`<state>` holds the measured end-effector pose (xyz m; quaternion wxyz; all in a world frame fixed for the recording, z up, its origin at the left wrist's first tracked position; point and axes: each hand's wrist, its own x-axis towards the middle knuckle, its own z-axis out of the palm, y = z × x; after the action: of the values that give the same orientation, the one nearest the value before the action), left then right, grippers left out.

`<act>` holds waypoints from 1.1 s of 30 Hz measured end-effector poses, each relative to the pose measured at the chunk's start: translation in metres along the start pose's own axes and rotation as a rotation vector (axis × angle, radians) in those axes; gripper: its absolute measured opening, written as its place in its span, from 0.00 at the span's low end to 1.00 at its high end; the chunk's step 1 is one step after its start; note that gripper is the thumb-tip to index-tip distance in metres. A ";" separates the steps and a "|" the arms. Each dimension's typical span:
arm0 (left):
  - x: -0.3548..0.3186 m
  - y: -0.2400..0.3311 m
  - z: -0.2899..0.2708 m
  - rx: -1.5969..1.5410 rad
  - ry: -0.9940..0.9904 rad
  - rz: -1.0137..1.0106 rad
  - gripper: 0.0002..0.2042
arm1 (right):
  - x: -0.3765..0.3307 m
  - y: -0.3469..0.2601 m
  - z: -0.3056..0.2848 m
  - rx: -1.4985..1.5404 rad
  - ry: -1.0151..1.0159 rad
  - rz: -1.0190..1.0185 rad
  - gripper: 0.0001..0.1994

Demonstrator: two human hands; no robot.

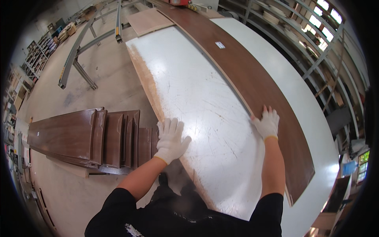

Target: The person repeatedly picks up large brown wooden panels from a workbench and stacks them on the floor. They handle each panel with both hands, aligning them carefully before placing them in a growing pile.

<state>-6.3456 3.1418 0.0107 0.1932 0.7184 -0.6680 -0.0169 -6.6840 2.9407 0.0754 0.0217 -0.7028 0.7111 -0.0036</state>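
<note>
A long dark brown laminated board [252, 83] lies lengthwise on a big white scratched table [197, 98]. My right hand [267, 123], in a white knit glove, presses flat on the board's left edge near its close end. My left hand [170, 140], also gloved, rests flat with fingers spread on the table's worn left edge. Neither hand grips anything.
A stack of dark brown cut boards [90, 136] lies on the floor to the left. Grey metal rails on legs [79, 51] stand farther back. Shelving with stored material [316, 35] lines the right side. A plain light panel [149, 20] lies at the table's far end.
</note>
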 end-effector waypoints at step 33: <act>-0.006 -0.008 0.005 0.071 0.015 0.059 0.32 | -0.406 0.473 0.080 -0.537 -0.022 0.230 0.25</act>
<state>-6.3404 3.1465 0.0028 0.1730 0.7049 -0.6877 0.0182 -7.1494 3.3548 -0.0111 -0.1573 -0.5982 0.7612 0.1949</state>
